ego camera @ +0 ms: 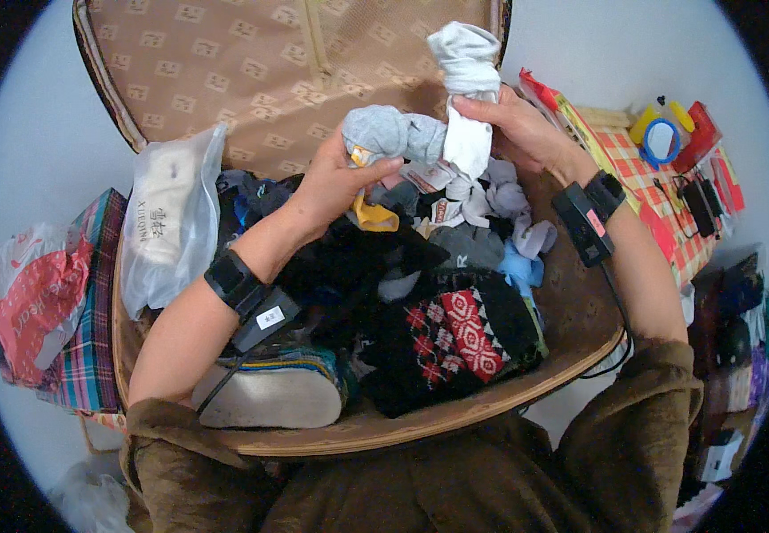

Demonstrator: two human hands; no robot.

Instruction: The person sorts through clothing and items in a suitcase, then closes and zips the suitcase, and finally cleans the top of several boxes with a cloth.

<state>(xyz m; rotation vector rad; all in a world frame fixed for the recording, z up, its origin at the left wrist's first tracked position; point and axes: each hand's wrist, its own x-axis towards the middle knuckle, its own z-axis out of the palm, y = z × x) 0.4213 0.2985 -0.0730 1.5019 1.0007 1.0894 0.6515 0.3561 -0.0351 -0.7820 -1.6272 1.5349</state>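
Note:
My left hand [341, 176] holds a light grey sock [376, 132] with a small yellow-orange patch. Pinched upright in my right hand [521, 126] is a white sock [469, 126], its upper part bunched and folded. The two socks meet or overlap side by side. Both hands are above an open suitcase [574, 286] that holds dark clothing, rolled pale socks [509, 193], a yellow piece of fabric [376, 214], a light blue sock [521, 268] and black knitwear with a red and white pattern [471, 333].
A translucent pouch [171, 220] lies at the suitcase's left side, pale insoles [267, 398] near its front edge. The raised lid [224, 73] stands behind. Left are a plaid box or bag [98, 266] and red-and-white plastic bag [38, 293]; right, a checked cloth [651, 180] under small items.

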